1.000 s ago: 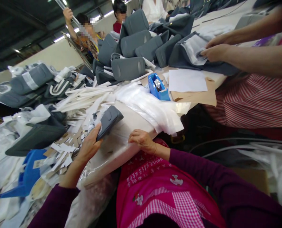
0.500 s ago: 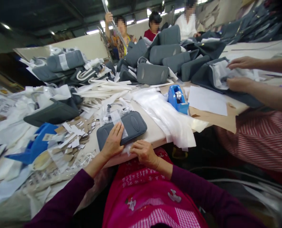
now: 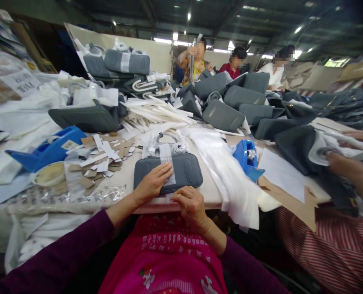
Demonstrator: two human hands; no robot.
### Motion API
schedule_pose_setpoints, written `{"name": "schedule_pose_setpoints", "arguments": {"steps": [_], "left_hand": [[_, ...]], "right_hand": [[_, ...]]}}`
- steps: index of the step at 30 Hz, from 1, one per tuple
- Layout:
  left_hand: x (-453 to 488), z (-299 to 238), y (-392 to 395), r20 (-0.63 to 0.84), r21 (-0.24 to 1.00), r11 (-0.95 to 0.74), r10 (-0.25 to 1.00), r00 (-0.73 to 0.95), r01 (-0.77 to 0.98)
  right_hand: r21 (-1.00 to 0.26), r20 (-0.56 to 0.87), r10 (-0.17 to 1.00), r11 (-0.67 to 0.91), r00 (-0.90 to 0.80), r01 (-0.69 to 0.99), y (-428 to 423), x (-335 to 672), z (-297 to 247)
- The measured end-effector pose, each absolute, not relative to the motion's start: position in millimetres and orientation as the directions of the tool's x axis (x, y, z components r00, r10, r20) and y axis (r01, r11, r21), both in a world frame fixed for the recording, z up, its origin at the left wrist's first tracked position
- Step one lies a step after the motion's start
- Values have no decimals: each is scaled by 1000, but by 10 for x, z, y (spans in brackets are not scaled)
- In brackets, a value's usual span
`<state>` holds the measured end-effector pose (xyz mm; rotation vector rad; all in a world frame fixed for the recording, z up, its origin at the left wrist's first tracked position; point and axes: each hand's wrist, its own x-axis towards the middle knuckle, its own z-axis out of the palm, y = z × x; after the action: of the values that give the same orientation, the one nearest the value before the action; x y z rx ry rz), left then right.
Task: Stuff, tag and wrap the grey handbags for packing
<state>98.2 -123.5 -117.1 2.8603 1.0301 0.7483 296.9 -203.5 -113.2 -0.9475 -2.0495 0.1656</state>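
Observation:
A dark grey bag (image 3: 189,169) lies flat at the table's front edge. Across its middle runs a translucent strip (image 3: 165,152), which looks like tape or thin foam. My left hand (image 3: 152,181) rests on bag and strip with its fingers stretched out. At the bag's front edge, my right hand (image 3: 193,206) has its fingers pinched on the lower end of the strip, partly hidden by them. Behind the bag sits a whitish wrapped bundle (image 3: 179,146), possibly its strap, with a metal clip near it.
Two blue tape dispensers (image 3: 59,145) (image 3: 248,157) flank the bag. Cardboard scraps (image 3: 103,157), white foam sheets (image 3: 215,163) and white strips (image 3: 157,112) lie around. Grey bags (image 3: 224,116) are piled behind. At right, a co-worker's hands (image 3: 349,163) handle another bag; several people stand beyond.
The view has swung left and levelled, so everything sits differently in the picture. My hands keep nearly the same places on the bag and strip. The co-worker's hands have shifted on their bag.

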Motion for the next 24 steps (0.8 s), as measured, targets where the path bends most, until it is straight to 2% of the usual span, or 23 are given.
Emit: {"name": "schedule_pose_setpoints", "arguments": {"steps": [4, 10, 19, 24], "left_hand": [[989, -1222, -1272, 447, 152, -786, 595, 668, 599], [955, -1270, -1330, 503, 231, -770, 617, 605, 594], [853, -1457, -1797, 499, 177, -728, 646, 577, 662], [855, -1451, -1836, 504, 189, -725, 651, 568, 662]], "right_hand": [[-388, 607, 693, 685, -388, 616, -1727, 2871, -1004], [-439, 487, 804, 563, -341, 700, -1304, 2774, -1040], [-369, 479, 791, 575, -380, 730, -1232, 2743, -1133], [-361, 467, 806, 550, -364, 753, -1219, 2685, -1143]]}}
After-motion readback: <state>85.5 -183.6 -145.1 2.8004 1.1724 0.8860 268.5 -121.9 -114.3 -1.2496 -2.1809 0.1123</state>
